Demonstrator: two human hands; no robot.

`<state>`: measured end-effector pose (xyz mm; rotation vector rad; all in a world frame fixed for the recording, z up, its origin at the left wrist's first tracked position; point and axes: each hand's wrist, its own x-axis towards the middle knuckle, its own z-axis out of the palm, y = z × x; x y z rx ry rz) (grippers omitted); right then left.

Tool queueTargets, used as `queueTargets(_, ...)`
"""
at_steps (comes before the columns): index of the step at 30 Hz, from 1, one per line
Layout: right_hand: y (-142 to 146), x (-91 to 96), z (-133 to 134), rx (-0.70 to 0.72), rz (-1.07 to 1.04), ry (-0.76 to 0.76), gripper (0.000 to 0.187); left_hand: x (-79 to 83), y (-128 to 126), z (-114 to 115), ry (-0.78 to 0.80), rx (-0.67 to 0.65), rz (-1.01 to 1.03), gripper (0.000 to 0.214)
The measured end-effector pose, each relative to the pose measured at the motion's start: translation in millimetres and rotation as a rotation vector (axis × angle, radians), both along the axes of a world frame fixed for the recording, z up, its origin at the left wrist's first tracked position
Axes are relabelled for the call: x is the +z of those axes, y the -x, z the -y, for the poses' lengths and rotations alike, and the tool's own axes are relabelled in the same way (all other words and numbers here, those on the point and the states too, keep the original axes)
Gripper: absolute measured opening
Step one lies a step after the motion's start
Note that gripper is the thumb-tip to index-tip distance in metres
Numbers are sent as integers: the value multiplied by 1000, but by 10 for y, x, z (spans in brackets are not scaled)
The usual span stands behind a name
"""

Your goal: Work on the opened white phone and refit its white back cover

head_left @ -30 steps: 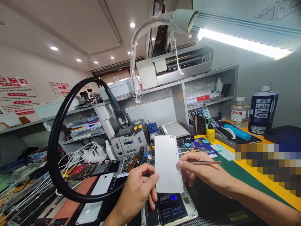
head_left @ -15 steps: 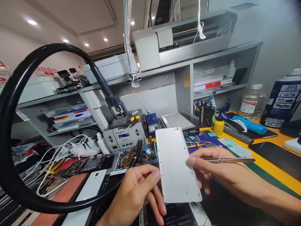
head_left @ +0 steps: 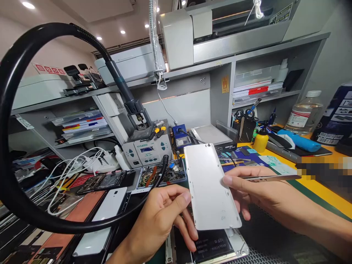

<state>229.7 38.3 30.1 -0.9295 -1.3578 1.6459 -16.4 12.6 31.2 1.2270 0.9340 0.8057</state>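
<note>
A white phone back cover is held up at a tilt in front of me, its inner face with small clips along the edges towards me. My left hand pinches its left edge between thumb and fingers. Its right edge is gripped by my right hand, thumb on the inner face. A slim metal tool with small holes also lies in the right hand and sticks out to the right; its tip is hidden. Below the cover lies an opened phone with a black battery showing, partly hidden by the cover and my left fingers.
A soldering station stands behind, beside a tray of small parts. A thick black hose loops across the left. Several phones, among them a white one, lie at left. A yellow bottle stands at right.
The view has tilted down and shifted, so the background sits differently. Both hands keep hold of the cover, and more of the opened phone shows below it.
</note>
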Motion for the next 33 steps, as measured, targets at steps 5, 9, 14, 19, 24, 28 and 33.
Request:
queueTargets(5,6,-17,-1,-48,-12,-34,25,20,31,-5,4,-32,-51,31)
queueTargets(9,1,-9,-9,-84,-10,-64,24,-7,73,14,37,-76,-102,28)
queueTargets(14,-2,12,0,-88,-5,-63,25,-37,30,43,34,-4,-241,26)
queueTargets(19,10,12,5,-80,7,-74,23,-51,-31,38,11,65,-360,22)
queueTargets(24,11,22,15,-80,84,-130,25,-66,-41,31,5,109,-421,19)
queueTargets(28,5,20,37,-75,132,-164,28,-49,-57,38,-5,142,-451,17)
queueTargets(33,23,32,61,-77,154,-175,27,48,-105,53,9,179,-477,20)
